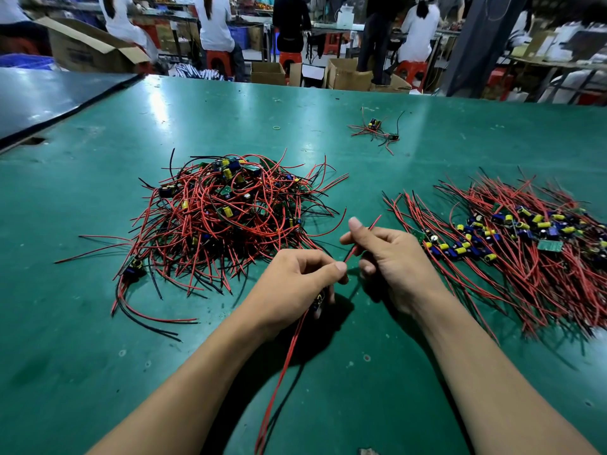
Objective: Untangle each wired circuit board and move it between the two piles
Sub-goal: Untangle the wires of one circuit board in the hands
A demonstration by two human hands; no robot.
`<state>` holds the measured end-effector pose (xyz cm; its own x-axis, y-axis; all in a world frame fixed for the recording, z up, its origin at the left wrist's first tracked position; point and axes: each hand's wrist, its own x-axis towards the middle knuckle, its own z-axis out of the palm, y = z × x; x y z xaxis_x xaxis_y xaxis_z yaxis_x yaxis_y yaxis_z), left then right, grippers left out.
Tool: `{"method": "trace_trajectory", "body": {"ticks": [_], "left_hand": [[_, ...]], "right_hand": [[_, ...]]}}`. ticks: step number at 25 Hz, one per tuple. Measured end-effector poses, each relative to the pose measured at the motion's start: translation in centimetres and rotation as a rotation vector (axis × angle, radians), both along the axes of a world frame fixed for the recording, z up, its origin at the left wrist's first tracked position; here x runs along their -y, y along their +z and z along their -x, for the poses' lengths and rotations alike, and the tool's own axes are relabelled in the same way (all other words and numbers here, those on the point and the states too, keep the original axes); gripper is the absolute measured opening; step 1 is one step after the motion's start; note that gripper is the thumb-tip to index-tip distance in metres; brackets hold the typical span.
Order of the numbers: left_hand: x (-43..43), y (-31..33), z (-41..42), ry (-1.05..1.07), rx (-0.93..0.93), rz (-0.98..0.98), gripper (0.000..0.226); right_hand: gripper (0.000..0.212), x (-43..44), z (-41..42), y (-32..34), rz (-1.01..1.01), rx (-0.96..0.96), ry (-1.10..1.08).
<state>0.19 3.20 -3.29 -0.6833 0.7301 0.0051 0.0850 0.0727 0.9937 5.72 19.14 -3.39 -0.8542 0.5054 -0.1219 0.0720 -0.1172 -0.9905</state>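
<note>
The left hand (295, 284) grips the wired circuit board (319, 300) beneath its fingers while the right hand (397, 264), just beside it, pinches a red lead (374, 223); it looks light and floppy, so the stiff board seems the best place to hold it.

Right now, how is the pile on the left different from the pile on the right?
The left pile is a tangled mound; the right pile lies spread out flat. Wires in the left pile loop every way; those in the right pile run mostly side by side. Both hold red and black wires with small circuit boards.
</note>
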Motion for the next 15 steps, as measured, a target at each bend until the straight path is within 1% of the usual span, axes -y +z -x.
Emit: {"method": "trace_trajectory", "body": {"ticks": [2,4,5,8,9,11,12,14,15], "left_hand": [[0.16,0.16,0.15,-0.059,0.016,-0.021,0.022],[0.25,0.23,0.32,-0.073,0.027,-0.03,0.022],[0.25,0.21,0.4,-0.075,0.032,-0.028,0.022],[0.22,0.2,0.35,-0.089,0.04,0.016,0.021],[0.14,0.2,0.26,-0.076,0.048,0.026,0.021],[-0.01,0.21,0.12,-0.001,0.093,0.008,0.024],[-0.11,0.31,0.1,0.047,0.152,-0.018,0.027],[-0.32,0.76,0.25,0.114,0.342,-0.096,0.041],[-0.39,1.0,0.42,0.13,0.437,-0.138,0.048]], "right_hand": [[0.039,-0.55,-0.05,0.17,0.004,-0.047,-0.085],[0.043,-0.47,0.14,0.3,0.044,-0.057,-0.118],[0.046,-0.31,0.3,0.36,0.099,-0.049,-0.131],[0.054,-0.32,0.54,0.72,0.358,0.015,-0.122],[0.053,-0.39,0.48,0.89,0.402,0.022,-0.103],[0.048,-0.45,0.37,0.88,0.338,0.027,-0.087],[0.052,-0.42,0.32,0.77,0.268,0.033,-0.092],[0.059,-0.32,0.25,0.63,0.147,0.028,-0.13],[0.056,-0.2,0.25,0.61,0.096,0.017,-0.142]]}}
